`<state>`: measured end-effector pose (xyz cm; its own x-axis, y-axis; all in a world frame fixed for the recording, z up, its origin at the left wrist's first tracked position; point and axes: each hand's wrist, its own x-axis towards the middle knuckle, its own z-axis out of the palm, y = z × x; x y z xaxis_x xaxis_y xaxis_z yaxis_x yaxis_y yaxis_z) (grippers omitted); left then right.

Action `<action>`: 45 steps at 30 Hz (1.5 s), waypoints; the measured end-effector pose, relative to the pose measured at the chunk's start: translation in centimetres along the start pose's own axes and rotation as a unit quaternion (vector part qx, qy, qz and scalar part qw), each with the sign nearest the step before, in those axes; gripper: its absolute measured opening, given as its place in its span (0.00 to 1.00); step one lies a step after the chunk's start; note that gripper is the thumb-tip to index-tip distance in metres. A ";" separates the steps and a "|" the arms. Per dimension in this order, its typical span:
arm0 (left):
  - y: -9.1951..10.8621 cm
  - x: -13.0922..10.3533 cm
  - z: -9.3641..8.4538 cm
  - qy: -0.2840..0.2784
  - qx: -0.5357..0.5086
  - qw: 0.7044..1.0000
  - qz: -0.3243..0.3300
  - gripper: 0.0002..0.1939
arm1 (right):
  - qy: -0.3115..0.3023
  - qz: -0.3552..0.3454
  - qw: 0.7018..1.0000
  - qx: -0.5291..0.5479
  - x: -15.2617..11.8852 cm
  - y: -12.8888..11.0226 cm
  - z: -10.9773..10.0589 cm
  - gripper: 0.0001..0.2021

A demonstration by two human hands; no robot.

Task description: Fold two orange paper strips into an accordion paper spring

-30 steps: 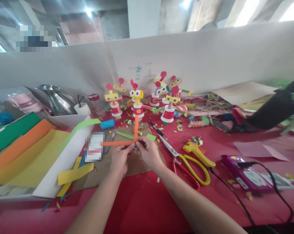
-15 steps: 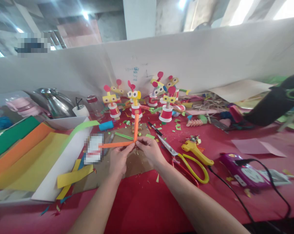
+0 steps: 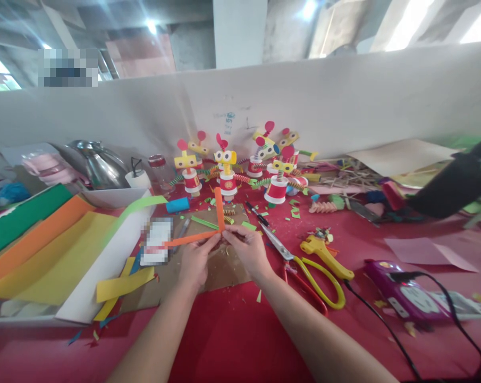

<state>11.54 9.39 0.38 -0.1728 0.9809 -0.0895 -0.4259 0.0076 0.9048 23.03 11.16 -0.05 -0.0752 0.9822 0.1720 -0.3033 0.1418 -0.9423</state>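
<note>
Two orange paper strips [image 3: 219, 208] meet at a corner between my fingertips, one pointing away from me and the other out to the left. My left hand [image 3: 195, 260] pinches the corner from the left. From the right, my right hand [image 3: 246, 247] pinches the same spot, its fingertips almost touching the left ones. Both hands hover over a brown cardboard sheet [image 3: 224, 271] strewn with paper scraps. A green strip [image 3: 203, 222] lies on the cardboard just beyond the fingers. Whether the strips are joined at the corner is hidden by the fingers.
Several paper-cup figures [image 3: 276, 190] stand at the back. To the right lie scissors [image 3: 278, 242], a yellow glue gun [image 3: 326, 255] with its cord, and a purple power box [image 3: 403, 290]. A white box [image 3: 104, 266] of coloured paper and yellow strips [image 3: 124, 284] are at left.
The view has shifted slightly, so the scene sits a little further right. The far orange strip leans a bit more to the left; both hands keep their pinch.
</note>
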 end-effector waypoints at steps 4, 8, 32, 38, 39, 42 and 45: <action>-0.3 0.3 -0.5 0.002 0.027 1.000 0.013 0.15 | 0.000 0.019 1.000 0.013 0.1 0.1 -0.1 0.08; -0.8 0.5 -1.1 0.016 0.048 0.999 0.021 0.19 | -0.005 0.026 0.999 0.024 0.3 0.2 -0.1 0.09; -0.2 -0.1 -0.7 0.001 0.214 0.970 0.114 0.14 | -0.005 0.108 0.984 0.143 0.2 1.0 -0.1 0.09; 0.5 -0.3 -0.3 0.013 0.214 0.971 0.108 0.11 | 0.003 0.104 0.985 0.141 0.1 0.7 0.2 0.08; 0.5 -0.3 -0.3 0.011 0.220 0.969 0.111 0.11 | 0.006 0.101 0.986 0.135 0.0 0.5 0.2 0.08; 0.4 -0.3 -0.5 0.007 0.233 0.964 0.126 0.11 | 0.007 0.092 0.988 0.120 0.0 0.3 0.2 0.08; 0.2 -0.2 -0.6 -0.001 0.215 0.970 0.116 0.13 | 0.005 0.083 0.988 0.126 0.0 0.4 0.1 0.08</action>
<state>10.96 9.10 0.31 -0.2182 0.9663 0.1367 0.0333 -0.1326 0.9906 22.78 11.23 -0.42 -0.1345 0.9908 0.0167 -0.5152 -0.0555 -0.8553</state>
